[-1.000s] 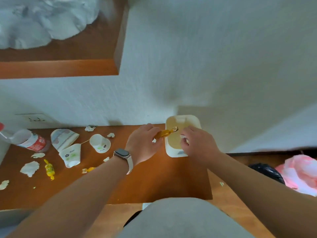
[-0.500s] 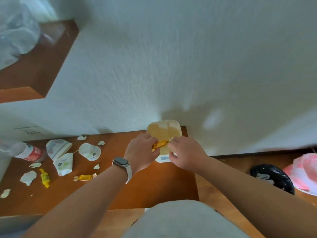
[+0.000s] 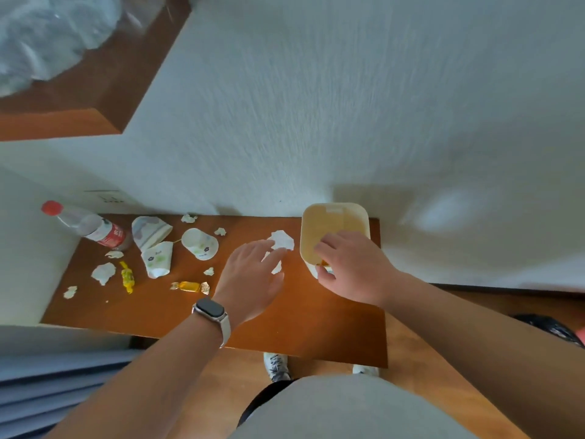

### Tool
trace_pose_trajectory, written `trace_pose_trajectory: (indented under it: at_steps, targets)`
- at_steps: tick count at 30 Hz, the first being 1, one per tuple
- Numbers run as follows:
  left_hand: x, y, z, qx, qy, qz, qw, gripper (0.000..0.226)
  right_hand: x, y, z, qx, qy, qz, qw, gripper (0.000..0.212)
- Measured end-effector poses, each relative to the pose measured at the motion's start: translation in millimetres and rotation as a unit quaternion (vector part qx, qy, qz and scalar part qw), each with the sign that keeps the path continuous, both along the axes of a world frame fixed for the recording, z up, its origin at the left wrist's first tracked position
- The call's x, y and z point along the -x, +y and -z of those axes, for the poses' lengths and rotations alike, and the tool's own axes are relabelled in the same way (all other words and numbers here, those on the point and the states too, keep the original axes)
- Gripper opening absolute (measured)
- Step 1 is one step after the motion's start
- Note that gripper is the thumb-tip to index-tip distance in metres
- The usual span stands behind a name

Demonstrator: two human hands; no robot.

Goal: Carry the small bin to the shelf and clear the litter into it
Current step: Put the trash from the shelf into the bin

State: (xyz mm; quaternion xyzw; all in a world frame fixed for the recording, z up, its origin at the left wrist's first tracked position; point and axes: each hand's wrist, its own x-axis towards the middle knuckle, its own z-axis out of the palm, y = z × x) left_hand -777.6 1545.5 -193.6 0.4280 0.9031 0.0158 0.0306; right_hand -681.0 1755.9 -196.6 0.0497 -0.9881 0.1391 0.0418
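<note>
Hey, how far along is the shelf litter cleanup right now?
Done: the small bin stands on the shelf. In hand: the right hand is at its rim with an orange wrapper; the left hand reaches for crumpled paper. Left: paper cups, bottle, two candies, scraps.

We see a white textured wall (image 3: 348, 90) behind, with a socket plate (image 3: 107, 196) low on the left. Upper wooden ledge (image 3: 63, 122) top left carries crumpled clear plastic (image 3: 47, 36). Wood floor (image 3: 411, 359) below, two white sneakers (image 3: 276, 365) on it. Black bag (image 3: 550, 331) at right edge. Grey-blue ribbed surface (image 3: 47, 384) bottom left, can't identify it.
</note>
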Motion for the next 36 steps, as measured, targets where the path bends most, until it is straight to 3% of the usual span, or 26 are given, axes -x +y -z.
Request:
trace_pose_trajectory:
  at_steps: [9, 16, 25, 36]
  targets:
    - [55.3, -101.4, 34.1, 0.064, -0.046, -0.072, 0.994, 0.049, 46.5, -71.5, 4.7, -0.033, -0.028, -0.02, 0.999, 0.032]
    - [94.8, -172.2, 70.6, 0.075, -0.091, -0.104, 0.988, 0.047, 92.6, -125.2, 37.5, -0.033, -0.11, 0.006, 0.993, 0.034]
    - [128.7, -213.7, 112.3, 0.078, -0.134, -0.065, 0.986, 0.05, 114.1, -145.5, 100.0, -0.027, -0.237, 0.125, 0.963, 0.047]
    - [136.7, -223.7, 132.9, 0.012, -0.129, -0.021, 0.991, 0.03, 129.2, -158.6, 124.5, -0.027, -0.246, 0.159, 0.956, 0.047]
